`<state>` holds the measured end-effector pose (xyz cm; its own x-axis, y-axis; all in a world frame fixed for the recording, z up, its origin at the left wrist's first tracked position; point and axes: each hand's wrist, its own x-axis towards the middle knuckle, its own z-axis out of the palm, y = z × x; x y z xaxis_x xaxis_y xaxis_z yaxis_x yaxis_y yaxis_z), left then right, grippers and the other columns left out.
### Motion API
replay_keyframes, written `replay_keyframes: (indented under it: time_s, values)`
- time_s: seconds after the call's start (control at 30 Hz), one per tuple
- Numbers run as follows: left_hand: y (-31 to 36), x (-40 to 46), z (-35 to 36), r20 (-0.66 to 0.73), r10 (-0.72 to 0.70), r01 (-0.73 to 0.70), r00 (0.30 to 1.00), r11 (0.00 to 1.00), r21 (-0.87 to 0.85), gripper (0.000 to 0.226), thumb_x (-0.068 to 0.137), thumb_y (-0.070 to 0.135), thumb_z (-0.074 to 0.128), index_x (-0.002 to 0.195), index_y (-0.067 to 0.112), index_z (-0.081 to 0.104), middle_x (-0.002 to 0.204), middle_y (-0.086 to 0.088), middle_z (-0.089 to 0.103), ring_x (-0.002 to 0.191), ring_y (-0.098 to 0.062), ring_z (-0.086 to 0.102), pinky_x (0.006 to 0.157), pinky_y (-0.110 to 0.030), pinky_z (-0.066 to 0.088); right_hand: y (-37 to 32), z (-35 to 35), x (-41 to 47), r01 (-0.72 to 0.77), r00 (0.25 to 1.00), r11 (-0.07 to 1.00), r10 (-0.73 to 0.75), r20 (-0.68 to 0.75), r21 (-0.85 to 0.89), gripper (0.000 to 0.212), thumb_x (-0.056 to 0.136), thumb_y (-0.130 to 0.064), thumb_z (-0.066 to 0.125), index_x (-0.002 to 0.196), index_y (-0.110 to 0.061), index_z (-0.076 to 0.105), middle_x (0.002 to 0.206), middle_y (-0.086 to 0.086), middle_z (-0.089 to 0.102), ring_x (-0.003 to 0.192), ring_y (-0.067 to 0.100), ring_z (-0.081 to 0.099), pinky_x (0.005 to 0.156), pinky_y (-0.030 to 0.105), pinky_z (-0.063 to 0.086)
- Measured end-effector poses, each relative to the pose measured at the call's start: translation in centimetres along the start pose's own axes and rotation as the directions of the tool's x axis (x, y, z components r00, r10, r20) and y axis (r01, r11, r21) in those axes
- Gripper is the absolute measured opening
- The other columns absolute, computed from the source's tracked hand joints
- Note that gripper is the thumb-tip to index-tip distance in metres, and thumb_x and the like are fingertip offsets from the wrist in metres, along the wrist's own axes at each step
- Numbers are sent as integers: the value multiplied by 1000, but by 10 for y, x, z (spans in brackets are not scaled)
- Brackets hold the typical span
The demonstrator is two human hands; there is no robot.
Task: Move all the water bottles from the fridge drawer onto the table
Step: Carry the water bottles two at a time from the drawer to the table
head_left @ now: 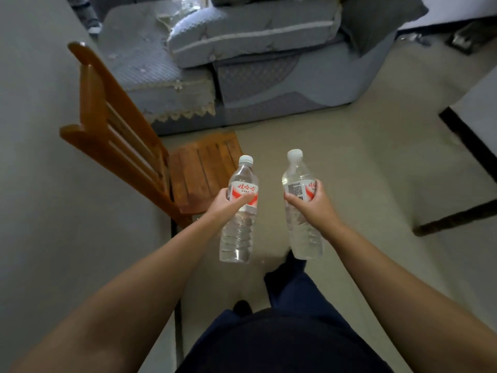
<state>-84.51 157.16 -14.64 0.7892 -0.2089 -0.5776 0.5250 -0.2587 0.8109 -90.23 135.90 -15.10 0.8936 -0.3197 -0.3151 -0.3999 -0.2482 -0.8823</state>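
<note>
Left hand: fingers and thumb curled round the labelled middle of the left water bottle, thumb lying across the red-and-white label. The bottle stands roughly upright in the grip, white cap above the hand, ribbed clear lower half hanging below it. It is carried in the air, touching nothing else.

Right hand: clamped round the label band of the right water bottle, thumb toward the viewer, fingers wrapped behind. This bottle tilts slightly, cap above the grip, base below it. The two bottles are near each other but apart.

Beyond and left of the left grip stands a wooden chair, its slatted seat just behind that bottle. Farther ahead of both grips is a grey sofa. Well right of the right grip is a dark-edged table. Below both grips, pale floor and the person's dark trousers.
</note>
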Motion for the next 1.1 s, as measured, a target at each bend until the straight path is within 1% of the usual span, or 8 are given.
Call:
replay_keyframes:
  time_s: [0.2,0.3,0.5,0.6,0.77,0.9,1.0,1.1]
  values:
    - [56,76,63,59,0,-1,998,1000,18,56,75,40,76,116,18,46,103,-3,66,86,-17,69,63,-25,56,4,-60,69,-47,991,999,45,-123,-8,58,76,-38,76,122,-20,46,92,-14,59,80,1,58,63,18,46]
    - [90,115,99,103,-5,1,995,999,32,54,73,42,77,113,20,47,100,-2,66,82,-15,70,57,-23,55,4,-100,110,-71,983,997,71,-168,8,60,76,-38,76,124,-19,45,94,-9,59,84,11,61,73,28,53]
    - [159,186,186,181,13,-36,983,992,123,58,73,43,76,116,14,50,105,-6,66,89,-20,69,78,-36,58,10,-193,184,-88,957,995,100,-274,55,55,73,-39,76,116,-21,47,91,-9,61,83,14,63,69,31,54]
    - [183,208,226,250,36,-78,968,984,160,49,77,38,75,112,9,56,103,-10,69,83,-20,69,73,-33,58,22,-228,204,-110,924,987,145,-355,116,52,72,-39,77,112,-23,47,86,-13,60,79,7,62,61,21,45]
    - [227,244,288,386,29,-140,922,954,264,35,83,32,70,106,8,62,92,-9,69,66,-13,68,58,-23,55,41,-278,228,-177,864,966,245,-441,189,53,72,-41,76,111,-21,46,87,-12,59,80,12,62,71,29,50]
    - [250,284,335,472,-13,-167,881,926,338,41,82,35,70,109,4,63,95,-12,69,80,-23,67,82,-39,55,57,-310,251,-230,803,940,329,-497,252,52,70,-48,76,108,-24,48,88,-9,63,77,8,63,64,26,50]
    - [270,323,373,528,-35,-199,849,903,380,48,80,40,71,112,7,60,102,-12,69,86,-24,68,85,-39,55,61,-335,282,-238,764,921,373,-526,307,56,71,-47,77,113,-22,50,92,-5,65,83,15,66,77,34,55]
    - [301,371,410,578,-54,-212,814,899,383,44,78,40,73,110,12,62,100,-10,72,89,-26,71,87,-43,56,56,-364,324,-212,712,910,393,-582,356,49,71,-40,78,109,-21,54,89,-3,67,79,15,67,71,30,55]
